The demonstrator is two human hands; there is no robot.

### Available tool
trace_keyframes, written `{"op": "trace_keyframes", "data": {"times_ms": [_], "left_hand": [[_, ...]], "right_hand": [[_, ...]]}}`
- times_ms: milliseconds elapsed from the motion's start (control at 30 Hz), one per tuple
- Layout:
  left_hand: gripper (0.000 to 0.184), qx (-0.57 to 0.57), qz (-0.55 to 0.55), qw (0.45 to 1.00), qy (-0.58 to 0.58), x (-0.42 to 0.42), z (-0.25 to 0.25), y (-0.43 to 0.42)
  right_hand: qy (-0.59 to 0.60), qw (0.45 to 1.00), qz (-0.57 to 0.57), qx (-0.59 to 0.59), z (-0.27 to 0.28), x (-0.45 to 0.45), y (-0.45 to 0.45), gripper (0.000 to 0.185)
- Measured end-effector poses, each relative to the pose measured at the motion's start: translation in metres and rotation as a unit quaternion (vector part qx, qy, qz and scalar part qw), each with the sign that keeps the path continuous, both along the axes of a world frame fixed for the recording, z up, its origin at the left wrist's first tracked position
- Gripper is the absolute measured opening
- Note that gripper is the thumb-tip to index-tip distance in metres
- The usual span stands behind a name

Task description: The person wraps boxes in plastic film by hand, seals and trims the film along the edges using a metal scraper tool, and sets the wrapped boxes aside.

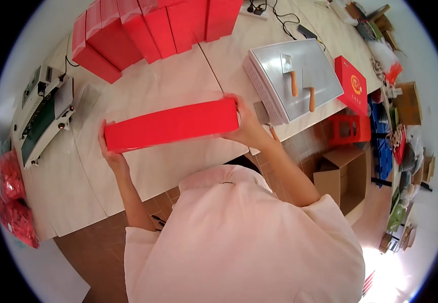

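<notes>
A long red box is held over the pale tabletop, tilted slightly up toward the right. My left hand grips its left end, the fingers round the edge. At its right end, my right hand is closed on the box, with the fingertips over the far corner. Something clear, like thin film, shows along the box's lower edge. Behind it stands a row of red boxes with film on their tops.
A white and green machine sits at the left. Right of the box, two wooden-handled tools lie on a metal-topped unit. Farther right are a red box with a gold logo, a red stool and an open carton.
</notes>
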State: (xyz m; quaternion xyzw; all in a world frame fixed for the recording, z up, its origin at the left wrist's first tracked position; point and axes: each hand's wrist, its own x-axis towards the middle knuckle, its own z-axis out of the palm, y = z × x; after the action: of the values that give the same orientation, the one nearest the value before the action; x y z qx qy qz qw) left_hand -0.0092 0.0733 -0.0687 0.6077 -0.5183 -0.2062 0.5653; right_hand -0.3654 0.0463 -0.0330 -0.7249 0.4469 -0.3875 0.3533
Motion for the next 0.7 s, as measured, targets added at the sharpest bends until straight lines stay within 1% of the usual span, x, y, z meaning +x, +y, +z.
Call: {"op": "trace_keyframes", "data": {"times_ms": [33, 67, 100, 133, 167, 200, 233, 267, 300, 333, 367, 400, 467, 533, 600, 633, 667, 700], "left_hand": [[0.113, 0.002, -0.003, 1.000, -0.002, 0.001, 0.003, -0.001], [0.107, -0.019, -0.015, 1.000, 0.019, 0.003, 0.006, -0.004], [0.100, -0.040, -0.026, 0.998, 0.042, 0.004, 0.010, -0.004], [0.100, -0.039, -0.028, 0.998, 0.039, 0.001, 0.021, -0.002], [0.089, -0.058, -0.006, 0.998, 0.025, -0.003, 0.037, -0.002], [0.077, -0.080, 0.013, 0.997, 0.011, -0.008, 0.053, -0.003], [0.054, -0.125, 0.005, 0.992, -0.022, -0.011, 0.068, 0.000], [0.054, -0.127, -0.001, 0.992, -0.028, -0.016, 0.082, 0.005], [0.052, -0.114, -0.024, 0.984, -0.137, -0.021, 0.096, 0.010], [0.052, -0.100, -0.045, 0.964, -0.243, -0.029, 0.108, 0.014], [0.058, -0.085, -0.097, 0.946, -0.298, -0.039, 0.118, 0.015], [0.058, -0.085, -0.100, 0.944, -0.303, -0.053, 0.126, 0.015], [0.057, 0.010, -0.200, 0.906, -0.374, -0.083, 0.136, 0.012], [0.060, 0.019, -0.200, 0.895, -0.398, -0.101, 0.133, 0.004], [0.063, 0.030, -0.195, 0.885, -0.422, -0.114, 0.127, -0.001], [0.063, 0.044, -0.221, 0.873, -0.433, -0.120, 0.125, -0.002], [0.064, 0.058, -0.247, 0.860, -0.443, -0.127, 0.125, -0.005], [0.051, 0.052, -0.252, 0.867, -0.428, -0.138, 0.125, -0.008]], "right_hand": [[-0.039, 0.999, 0.002, 0.025, 0.002, 0.000, 0.000, 0.064], [-0.078, 0.996, 0.005, 0.051, 0.005, -0.001, 0.000, 0.060], [-0.080, 0.995, 0.004, 0.053, 0.009, -0.001, -0.002, 0.060], [-0.162, 0.984, -0.035, 0.070, 0.015, -0.002, -0.005, 0.055], [-0.245, 0.963, -0.074, 0.085, 0.021, -0.003, -0.007, 0.050], [-0.251, 0.961, -0.078, 0.082, 0.029, -0.004, -0.008, 0.050], [-0.193, 0.975, -0.109, 0.010, 0.036, -0.007, -0.008, 0.047], [-0.134, 0.979, -0.141, -0.061, 0.042, -0.011, -0.007, 0.044], [-0.038, 0.978, -0.114, -0.169, 0.045, -0.017, -0.005, 0.047], [-0.043, 0.977, -0.117, -0.170, 0.051, -0.018, -0.001, 0.047], [0.055, 0.977, -0.073, -0.194, 0.059, -0.017, 0.006, 0.050], [0.154, 0.964, -0.029, -0.213, 0.063, -0.017, 0.010, 0.053], [0.141, 0.970, -0.039, -0.194, 0.053, -0.018, 0.005, 0.054], [0.130, 0.974, -0.044, -0.179, 0.051, -0.022, -0.002, 0.055], [0.140, 0.977, 0.007, -0.163, 0.053, -0.028, -0.010, 0.046], [0.138, 0.977, 0.007, -0.164, 0.050, -0.031, -0.014, 0.046], [0.152, 0.972, 0.019, -0.180, 0.044, -0.034, -0.017, 0.040], [0.167, 0.966, 0.031, -0.194, 0.042, -0.037, -0.020, 0.035]]}}
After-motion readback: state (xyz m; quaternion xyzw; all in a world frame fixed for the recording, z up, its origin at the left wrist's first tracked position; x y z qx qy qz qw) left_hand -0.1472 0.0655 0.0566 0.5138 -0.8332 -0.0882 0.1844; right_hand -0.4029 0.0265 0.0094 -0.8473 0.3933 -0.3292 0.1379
